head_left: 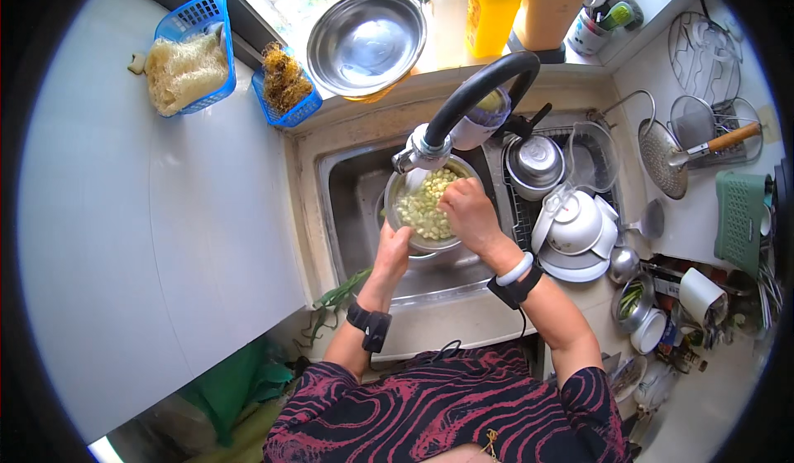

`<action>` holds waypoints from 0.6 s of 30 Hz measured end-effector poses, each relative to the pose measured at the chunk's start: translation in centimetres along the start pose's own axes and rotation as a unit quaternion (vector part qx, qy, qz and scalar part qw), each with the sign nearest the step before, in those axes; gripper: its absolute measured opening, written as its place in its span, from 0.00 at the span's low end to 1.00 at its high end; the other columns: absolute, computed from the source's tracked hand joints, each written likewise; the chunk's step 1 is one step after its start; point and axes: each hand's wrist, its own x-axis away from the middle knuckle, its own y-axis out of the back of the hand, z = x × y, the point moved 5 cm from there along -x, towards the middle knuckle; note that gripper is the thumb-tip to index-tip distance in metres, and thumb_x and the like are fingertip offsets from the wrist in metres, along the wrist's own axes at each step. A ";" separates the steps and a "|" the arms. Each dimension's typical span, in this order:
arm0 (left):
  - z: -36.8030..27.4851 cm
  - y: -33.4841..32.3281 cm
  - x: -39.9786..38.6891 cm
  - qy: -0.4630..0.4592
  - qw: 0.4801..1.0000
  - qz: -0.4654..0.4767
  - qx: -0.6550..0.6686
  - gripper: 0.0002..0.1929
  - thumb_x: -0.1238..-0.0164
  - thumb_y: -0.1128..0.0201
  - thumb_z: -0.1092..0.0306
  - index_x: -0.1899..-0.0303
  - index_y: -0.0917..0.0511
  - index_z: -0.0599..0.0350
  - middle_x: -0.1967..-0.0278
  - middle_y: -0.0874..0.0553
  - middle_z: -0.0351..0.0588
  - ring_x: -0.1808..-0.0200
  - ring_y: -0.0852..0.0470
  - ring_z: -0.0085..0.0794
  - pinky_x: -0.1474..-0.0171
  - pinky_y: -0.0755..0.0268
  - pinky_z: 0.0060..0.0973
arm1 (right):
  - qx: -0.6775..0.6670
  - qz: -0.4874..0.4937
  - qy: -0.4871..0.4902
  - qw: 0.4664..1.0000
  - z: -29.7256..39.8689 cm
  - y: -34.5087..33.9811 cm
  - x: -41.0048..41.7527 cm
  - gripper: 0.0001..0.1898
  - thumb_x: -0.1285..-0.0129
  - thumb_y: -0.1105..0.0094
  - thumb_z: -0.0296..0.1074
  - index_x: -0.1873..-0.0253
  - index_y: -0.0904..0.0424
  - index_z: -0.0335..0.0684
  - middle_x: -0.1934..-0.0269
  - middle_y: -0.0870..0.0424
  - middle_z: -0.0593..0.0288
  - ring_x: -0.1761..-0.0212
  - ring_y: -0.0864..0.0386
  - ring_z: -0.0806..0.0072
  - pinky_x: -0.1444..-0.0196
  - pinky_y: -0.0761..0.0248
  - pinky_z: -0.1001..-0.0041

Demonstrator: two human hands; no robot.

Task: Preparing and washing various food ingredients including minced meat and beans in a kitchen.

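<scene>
Water runs from the black and chrome faucet (428, 146) into a metal bowl (400, 230) full of pale green beans or kernels (428, 205), whose exact kind I cannot tell. My left hand (394, 249) grips the bowl's near left rim. My right hand (469, 211) is at the bowl's right side, its fingers curled over the beans; whether it pinches any of them is hidden. The bowl is over the left basin of a stainless steel sink (356, 196), with another round metal rim partly showing beneath it.
Right of the basin, a black wire rack (524, 215) holds metal pots and upturned white bowls (574, 224). An empty metal basin (366, 41) stands on the window sill. Blue plastic baskets (229, 47) with loofah and brown fibre stand left. Green stalks (341, 292) lie on the sink's near edge.
</scene>
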 end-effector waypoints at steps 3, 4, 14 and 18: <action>0.1 -0.2 0.5 0.024 1.000 -0.005 0.004 0.28 0.45 0.54 0.81 0.38 0.38 0.64 0.46 0.25 0.48 0.46 0.24 0.30 0.43 0.30 0.27 | -0.012 -0.051 0.035 0.998 -0.2 0.6 -0.1 0.22 0.53 0.35 0.25 0.50 0.26 0.39 0.47 0.28 0.50 0.49 0.28 0.56 0.45 0.34 0.62; 0.0 -0.4 0.7 0.030 1.000 -0.003 0.004 0.28 0.44 0.54 0.81 0.38 0.38 0.64 0.46 0.25 0.48 0.46 0.24 0.30 0.43 0.30 0.28 | -0.012 -0.052 0.034 0.998 -0.1 0.5 0.1 0.22 0.53 0.35 0.25 0.50 0.26 0.39 0.47 0.28 0.50 0.49 0.28 0.56 0.45 0.34 0.62; -0.2 -0.1 0.6 0.010 1.000 0.004 0.016 0.25 0.40 0.54 0.80 0.38 0.38 0.63 0.46 0.25 0.48 0.46 0.23 0.30 0.45 0.27 0.28 | -0.019 0.107 -0.006 0.994 1.4 -1.6 -0.5 0.26 0.51 0.39 0.25 0.42 0.26 0.45 0.41 0.29 0.49 0.42 0.28 0.53 0.42 0.32 0.61; -0.6 0.2 0.7 0.032 0.999 -0.002 0.002 0.25 0.40 0.54 0.80 0.38 0.38 0.63 0.46 0.25 0.49 0.47 0.23 0.32 0.46 0.27 0.30 | -0.079 0.059 0.010 0.995 1.4 1.0 -2.3 0.15 0.45 0.41 0.26 0.51 0.22 0.40 0.54 0.19 0.52 0.54 0.19 0.61 0.50 0.26 0.66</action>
